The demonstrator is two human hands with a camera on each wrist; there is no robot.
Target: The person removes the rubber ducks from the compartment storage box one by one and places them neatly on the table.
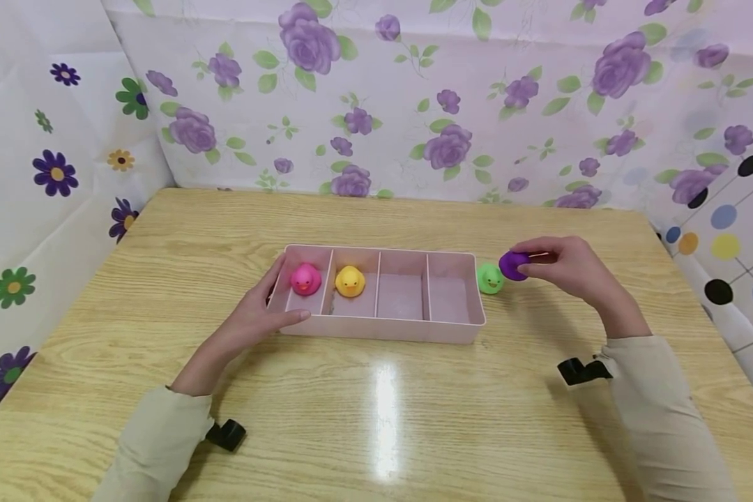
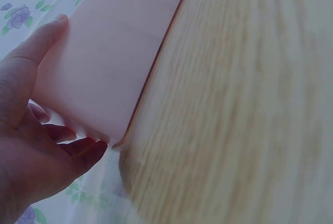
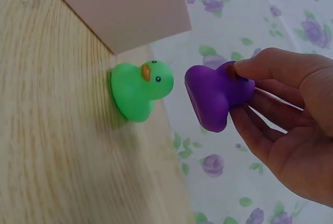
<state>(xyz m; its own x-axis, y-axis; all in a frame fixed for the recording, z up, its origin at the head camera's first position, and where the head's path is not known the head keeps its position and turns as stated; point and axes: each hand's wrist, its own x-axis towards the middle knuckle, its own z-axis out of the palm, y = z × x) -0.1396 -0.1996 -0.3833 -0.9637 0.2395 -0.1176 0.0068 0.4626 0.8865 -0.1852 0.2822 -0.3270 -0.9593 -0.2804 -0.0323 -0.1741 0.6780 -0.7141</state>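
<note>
A pink divided box [image 1: 376, 326] sits on the table. My left hand [image 1: 257, 310] holds its left end, thumb along the front wall and fingers round the end wall, as the left wrist view also shows. Inside, a pink rubber duck [image 1: 305, 279] lies in the leftmost compartment and a yellow rubber duck [image 1: 350, 282] in the one beside it. My right hand [image 1: 558, 263] pinches a purple rubber duck [image 3: 216, 92] by its head, above the table. Just left of it, a green rubber duck [image 3: 136, 91] stands upright on the table, close to the box's right end.
The wooden table [image 1: 326, 411] reaches back to a flowered cloth [image 1: 401, 104] hung behind it. Patterned sheets also hang at the left and right sides. A black wrist camera [image 1: 582, 371] juts from the right sleeve, another [image 1: 227, 436] from the left.
</note>
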